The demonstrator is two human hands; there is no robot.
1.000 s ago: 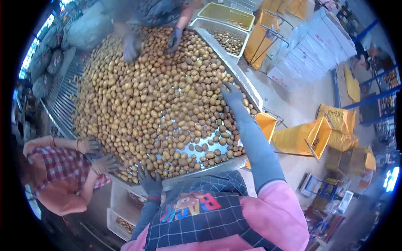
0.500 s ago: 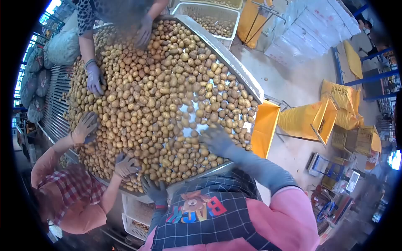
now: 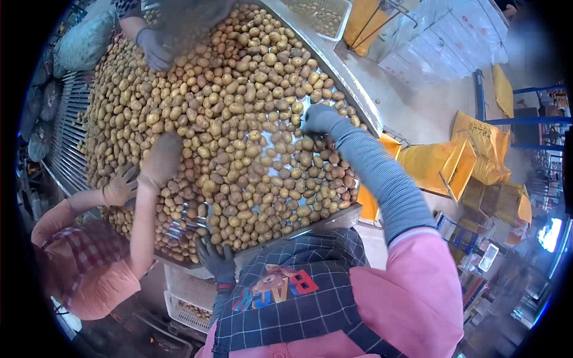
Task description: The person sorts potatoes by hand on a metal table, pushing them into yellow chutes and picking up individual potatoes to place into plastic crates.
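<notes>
Many loose potatoes cover a metal sorting table, with bare patches of its pale surface showing between them on the right. My right hand, in a grey glove, is among the potatoes near the far right rim. Its fingers point down and are mostly hidden, so a grip on a potato cannot be made out. My left hand, also gloved in grey, lies with spread fingers at the near edge, beside the closest potatoes. It holds nothing visible.
Co-workers' gloved hands reach in from the left and the far side. Yellow bags hang on frames at the right. White crates stand below the near edge. A slatted roller section adjoins the left.
My right hand has moved away from me, toward the far right rim. My left hand stays near the edge. The left co-worker's hand has swept inward, and a bare slatted patch shows near my left hand.
</notes>
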